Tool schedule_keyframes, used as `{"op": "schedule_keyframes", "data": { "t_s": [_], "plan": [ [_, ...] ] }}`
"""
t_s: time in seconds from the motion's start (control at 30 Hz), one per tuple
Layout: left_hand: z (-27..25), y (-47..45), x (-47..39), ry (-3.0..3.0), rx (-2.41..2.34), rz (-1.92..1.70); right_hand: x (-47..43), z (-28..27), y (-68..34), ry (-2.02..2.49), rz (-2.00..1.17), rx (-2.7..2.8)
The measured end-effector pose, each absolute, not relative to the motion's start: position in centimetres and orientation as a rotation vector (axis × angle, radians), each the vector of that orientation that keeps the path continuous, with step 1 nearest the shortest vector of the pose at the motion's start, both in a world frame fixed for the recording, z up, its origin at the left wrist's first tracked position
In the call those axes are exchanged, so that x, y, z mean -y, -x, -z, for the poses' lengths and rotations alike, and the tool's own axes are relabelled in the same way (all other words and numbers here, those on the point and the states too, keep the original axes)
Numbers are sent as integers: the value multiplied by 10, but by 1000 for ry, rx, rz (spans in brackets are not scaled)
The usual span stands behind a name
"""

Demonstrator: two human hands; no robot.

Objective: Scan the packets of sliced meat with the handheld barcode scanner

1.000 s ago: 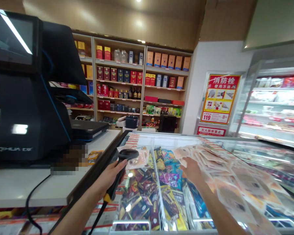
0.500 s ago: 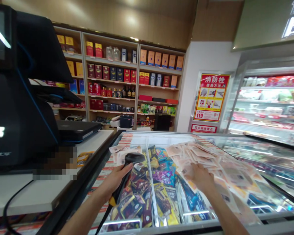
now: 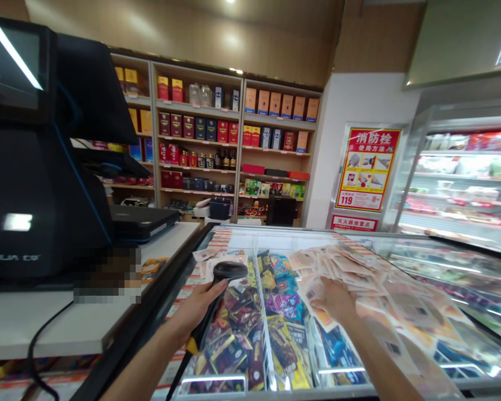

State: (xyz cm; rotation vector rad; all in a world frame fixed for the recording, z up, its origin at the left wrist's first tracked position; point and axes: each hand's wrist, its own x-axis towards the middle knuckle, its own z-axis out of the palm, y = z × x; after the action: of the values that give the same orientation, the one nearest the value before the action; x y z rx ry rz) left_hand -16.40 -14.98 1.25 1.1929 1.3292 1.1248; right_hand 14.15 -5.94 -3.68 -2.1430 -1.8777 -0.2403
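Note:
In my left hand (image 3: 206,303) is a black barcode scanner (image 3: 229,270) with a yellow part low on its handle. Its round head points forward, above the glass top of a chest freezer. My right hand (image 3: 336,301) has curled fingers on a flat clear packet (image 3: 311,287) with a small printed label, at the near left edge of a heap. More such flat packets (image 3: 413,306) lie overlapping on the glass to the right. Under the glass, wrapped frozen treats (image 3: 234,312) fill compartments split by a white wire divider (image 3: 261,301).
At left, a black checkout terminal (image 3: 29,195) stands on a white counter (image 3: 58,328), its cable hanging in front. Shelves of boxes and bottles (image 3: 200,133) line the back wall. A red-and-yellow fire hydrant poster (image 3: 367,170) hangs beside a lit display fridge (image 3: 463,178).
The view has turned slightly left, so the surroundings appear further right. My left hand still holds the scanner. My right hand stays on the packets, its fingers drawn a little closer together.

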Motion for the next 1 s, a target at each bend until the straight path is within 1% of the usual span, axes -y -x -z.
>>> {"op": "schedule_keyframes", "data": {
  "t_s": [0.17, 0.27, 0.33, 0.43, 0.47, 0.53, 0.7, 1.0],
  "plan": [
    [-20, 169, 160, -1158, -1348, -1149, 56, 28, -138, 2090, 283, 1842],
    [-27, 172, 169, -1130, -1358, -1180, 50, 20, -141, 1994, 224, 1722],
    [-30, 174, 172, -1130, -1362, -1183, 43, 16, -137, 1790, 40, 1600],
    [-31, 177, 172, -1150, -1347, -1204, 29, 14, -117, 1385, -385, 1414],
    [-31, 177, 171, -1147, -1336, -1216, 24, 15, -107, 1296, -482, 1388],
    [-30, 175, 170, -1135, -1298, -1214, 16, 20, -85, 1205, -576, 1377],
    [-31, 168, 169, -1098, -1264, -1212, 5, 36, -50, 1136, -634, 1327],
    [-34, 159, 160, -1167, -1190, -1130, -2, 48, -53, 1108, -645, 1266]
  ]
}}
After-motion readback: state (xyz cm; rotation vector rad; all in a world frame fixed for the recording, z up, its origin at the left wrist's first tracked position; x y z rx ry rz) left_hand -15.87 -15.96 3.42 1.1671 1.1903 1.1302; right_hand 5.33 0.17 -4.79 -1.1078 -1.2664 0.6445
